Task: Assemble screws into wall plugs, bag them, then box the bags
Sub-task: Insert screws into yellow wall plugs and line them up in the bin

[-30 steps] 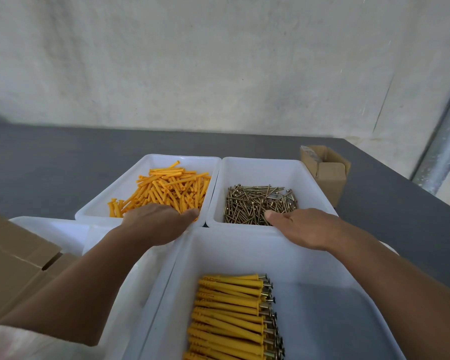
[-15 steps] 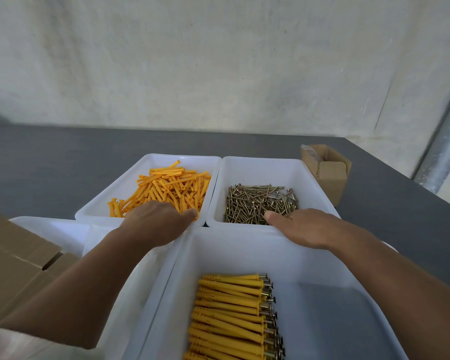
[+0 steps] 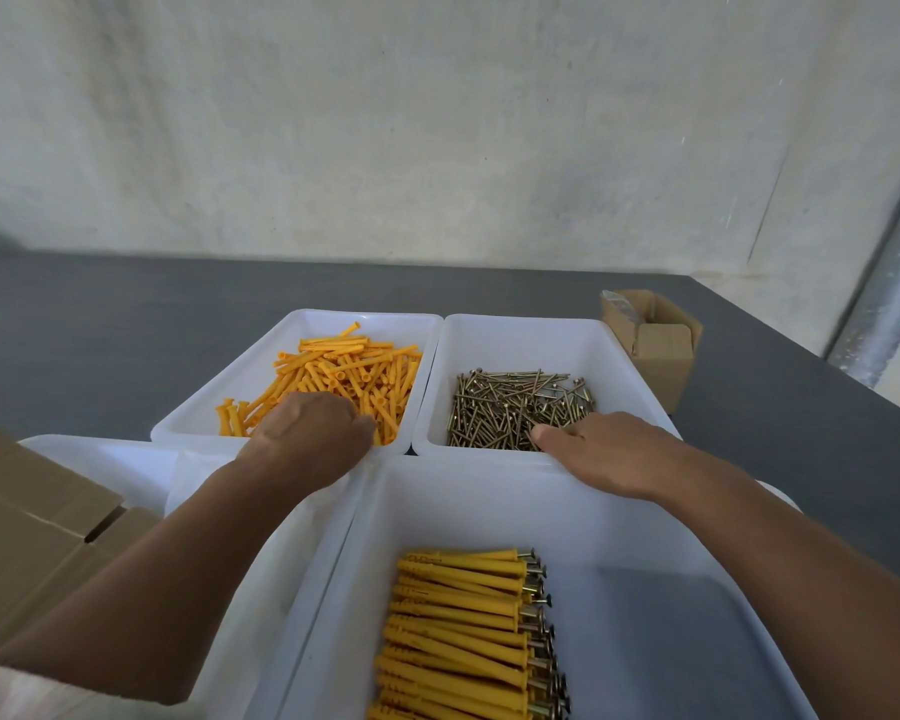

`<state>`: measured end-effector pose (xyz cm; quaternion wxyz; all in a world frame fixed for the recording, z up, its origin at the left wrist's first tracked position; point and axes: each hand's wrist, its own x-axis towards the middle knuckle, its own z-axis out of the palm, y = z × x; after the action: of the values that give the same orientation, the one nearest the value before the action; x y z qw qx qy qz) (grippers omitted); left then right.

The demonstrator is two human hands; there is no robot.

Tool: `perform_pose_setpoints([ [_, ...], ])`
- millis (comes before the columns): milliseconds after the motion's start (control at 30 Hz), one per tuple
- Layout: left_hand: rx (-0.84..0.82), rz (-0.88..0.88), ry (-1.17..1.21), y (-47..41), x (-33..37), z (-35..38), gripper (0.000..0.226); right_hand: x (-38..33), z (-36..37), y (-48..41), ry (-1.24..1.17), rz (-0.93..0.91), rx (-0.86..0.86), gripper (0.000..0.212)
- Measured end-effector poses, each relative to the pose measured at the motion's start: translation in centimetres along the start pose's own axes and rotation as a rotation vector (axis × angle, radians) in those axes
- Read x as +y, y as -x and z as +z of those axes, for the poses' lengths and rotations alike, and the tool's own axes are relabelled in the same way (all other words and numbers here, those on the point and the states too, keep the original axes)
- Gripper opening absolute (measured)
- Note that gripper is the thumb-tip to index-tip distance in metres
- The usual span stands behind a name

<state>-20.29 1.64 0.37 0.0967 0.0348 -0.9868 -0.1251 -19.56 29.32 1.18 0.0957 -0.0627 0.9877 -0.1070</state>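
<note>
View from above a dark grey table (image 3: 100,314) set against a pale wall. At the left edge of the frame sits an open cardboard box (image 3: 27,537), with a low white tray (image 3: 100,454) just behind it. The person's left arm crosses from the lower left, and the left hand (image 3: 310,439) rests knuckles up at the near end of a white tub (image 3: 302,324), left of centre, which holds a loose heap of orange wall plugs (image 3: 344,376). Its fingers curl down into the heap and are hidden, so it cannot be told whether they hold a plug. Touching this tub on its right is a second white tub (image 3: 520,330) holding brass-coloured screws (image 3: 515,407). The right hand (image 3: 604,454) lies palm down over its near rim, thumb straight at the edge of the screws. Its fingertips are out of sight, so a grip cannot be told. In the lower centre, a large white bin (image 3: 489,491) holds a neat row of assembled plugs (image 3: 463,631), screw heads pointing right. At the upper right stands a small cardboard box (image 3: 655,350), flaps open, near a metal pipe (image 3: 894,304).
</note>
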Motion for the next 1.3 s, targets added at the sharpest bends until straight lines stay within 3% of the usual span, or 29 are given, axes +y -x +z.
perform_pose_setpoints([
  [167, 0.092, -0.005, 0.082, 0.3, 0.7, -0.7, 0.021, -0.1, -0.7, 0.3, -0.093, -0.066, 0.08, 0.045],
  [333, 0.156, 0.026, 0.195, 0.5, 0.9, -1.1, 0.024, -0.7, -1.1, 0.8, -0.141, -0.121, 0.151, 0.026],
  [533, 0.305, 0.071, 0.276, 0.8, 1.4, -1.5, 0.014, -1.2, -1.3, 1.0, -0.252, -0.21, 0.258, 0.03],
  [633, 0.346, 0.046, 0.498, 1.2, 1.9, -2.2, 0.005, -1.4, -1.4, 1.3, -0.297, -0.264, 0.309, 0.031],
  [767, 0.304, -0.004, 0.974, 1.3, 2.4, -3.0, 0.007, -1.8, -1.6, 1.5, -0.329, -0.312, 0.376, 0.036],
  [900, 0.132, -0.119, 1.345, 1.3, 2.6, -3.3, 0.01, -2.2, -1.6, 1.7, -0.366, -0.371, 0.39, 0.045],
  [1000, 0.047, -0.19, 1.465, 1.3, 2.8, -3.3, 0.005, -2.6, -1.6, 2.0, -0.475, -0.395, 0.342, 0.048],
  [1133, -0.004, -0.208, 1.574, 1.3, 3.2, -3.0, 0.032, -3.3, -1.4, 2.5, -0.544, -0.448, 0.234, 0.046],
  [1300, -0.011, -0.21, 1.604, 1.4, 3.4, -2.7, 0.045, -4.0, -1.0, 3.0, -0.526, -0.481, 0.143, 0.042],
])
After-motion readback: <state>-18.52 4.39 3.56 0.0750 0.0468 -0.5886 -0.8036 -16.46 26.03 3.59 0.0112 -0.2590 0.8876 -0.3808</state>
